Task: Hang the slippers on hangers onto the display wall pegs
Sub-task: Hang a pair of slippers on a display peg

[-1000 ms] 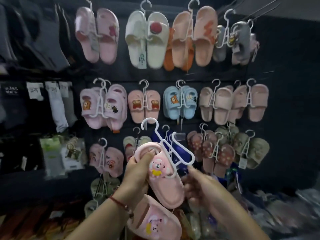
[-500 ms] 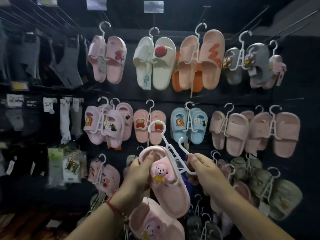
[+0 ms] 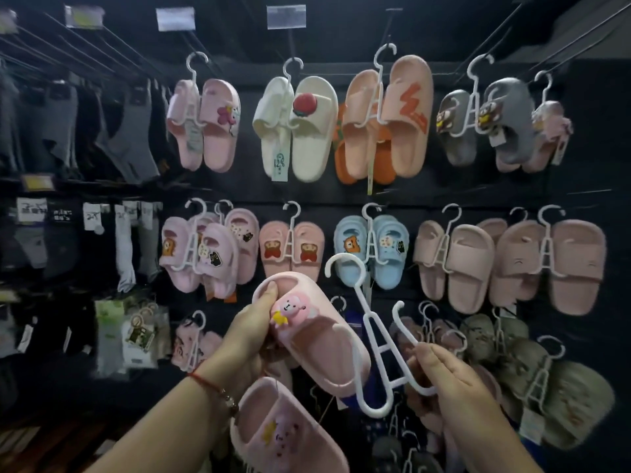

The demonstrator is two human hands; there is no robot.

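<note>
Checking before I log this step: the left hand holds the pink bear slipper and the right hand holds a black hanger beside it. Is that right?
Not quite: the hanger is white, not black, as the head view shows. The rest stands: the left hand holds the pink bear slipper and the right hand holds the hanger beside it.

Head-worn view faces display wall [image 3: 580, 199] closely; looks slightly upward.

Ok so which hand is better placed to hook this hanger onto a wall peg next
Probably the right hand. It already grips the white hanger by its lower arm, hook end free and pointing up. The left hand is busy holding the pink slipper on the hanger.
</note>
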